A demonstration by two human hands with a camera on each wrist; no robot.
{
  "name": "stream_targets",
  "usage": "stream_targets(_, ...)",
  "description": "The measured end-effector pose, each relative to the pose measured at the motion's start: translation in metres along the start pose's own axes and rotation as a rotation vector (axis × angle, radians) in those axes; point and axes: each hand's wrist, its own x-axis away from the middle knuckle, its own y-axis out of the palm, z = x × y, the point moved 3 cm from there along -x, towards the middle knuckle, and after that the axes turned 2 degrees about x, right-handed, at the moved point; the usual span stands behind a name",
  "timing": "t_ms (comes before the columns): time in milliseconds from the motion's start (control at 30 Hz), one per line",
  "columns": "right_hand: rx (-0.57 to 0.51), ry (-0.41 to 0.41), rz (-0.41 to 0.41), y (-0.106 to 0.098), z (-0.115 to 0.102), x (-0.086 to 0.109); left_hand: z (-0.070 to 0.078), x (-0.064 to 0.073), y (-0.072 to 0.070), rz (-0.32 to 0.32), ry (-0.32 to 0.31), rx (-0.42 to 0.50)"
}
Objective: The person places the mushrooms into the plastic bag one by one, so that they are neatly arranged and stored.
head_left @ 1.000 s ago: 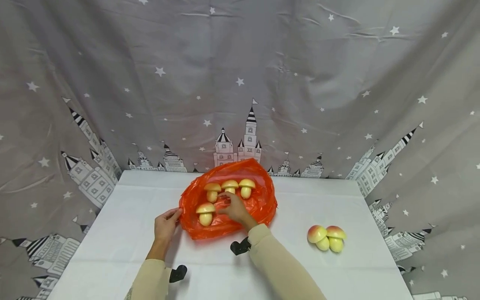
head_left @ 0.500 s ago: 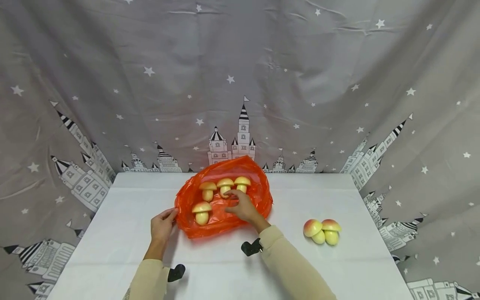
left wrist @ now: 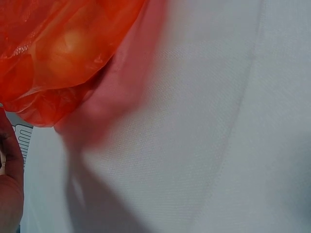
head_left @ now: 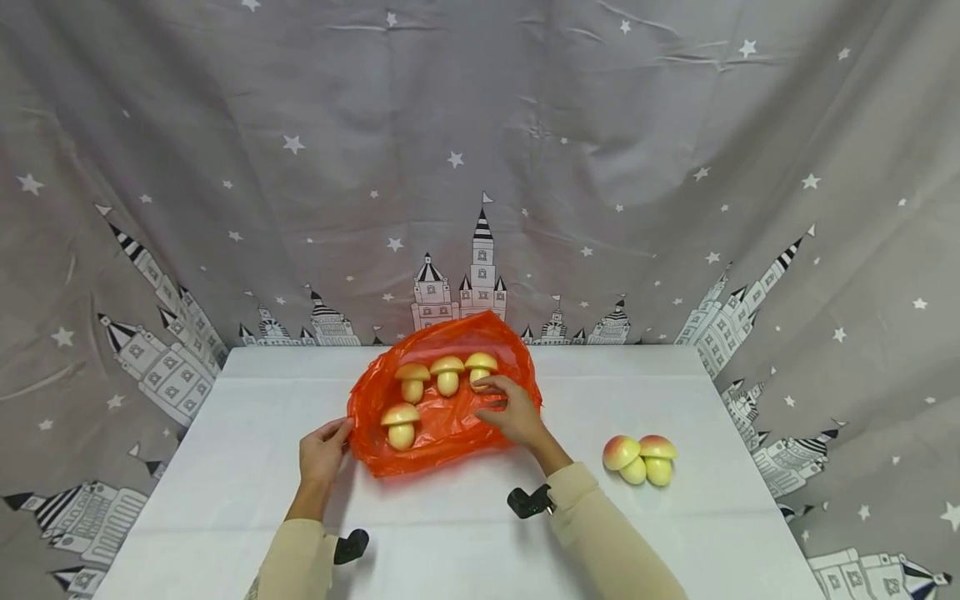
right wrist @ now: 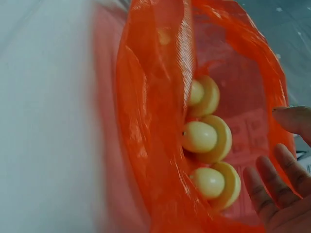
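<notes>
An orange-red plastic bag lies with its mouth spread wide on the white table. Inside are several yellow toy mushrooms: one mushroom at the front left, the others in a row behind it, ending with a mushroom at the right. My left hand pinches the bag's left rim between thumb and fingers. Over the bag's right part, my right hand has its fingers spread and holds nothing. In the right wrist view, that hand is beside the mushroom row, with thumb and fingers apart.
To the right of the bag, two toy mushrooms with reddish caps, a left one and a right one, lie side by side on the table. A grey curtain printed with stars and castles hangs behind and around the table.
My right hand has moved rightward across the bag, from beside the left mushrooms to the rightmost one. My left hand keeps its hold on the rim. The head view has shifted slightly.
</notes>
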Motion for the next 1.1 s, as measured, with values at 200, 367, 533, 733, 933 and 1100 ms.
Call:
stream_targets(200,0.036,0.003,0.094,-0.017,0.002,0.008,0.000,0.000,0.000,-0.003,0.002,0.011)
stream_targets(367,-0.009,-0.052,0.120,-0.031,-0.017,0.020,0.000,-0.001,0.000,-0.001,0.003,0.013)
stream_targets(533,-0.025,-0.110,0.131,-0.043,-0.034,0.031,-0.001,-0.001,0.001,-0.002,-0.005,0.018)
stream_targets(733,-0.048,-0.118,0.189,-0.059,-0.029,0.039,-0.004,-0.002,0.002,0.006,-0.002,-0.009)
stream_targets(933,-0.051,-0.077,0.239,-0.074,-0.020,0.048,-0.003,-0.002,0.001,0.004,0.002,-0.013)
stream_targets(1100,0.014,-0.015,0.288,-0.086,-0.013,0.056,-0.002,-0.001,0.000,0.000,-0.007,-0.034)
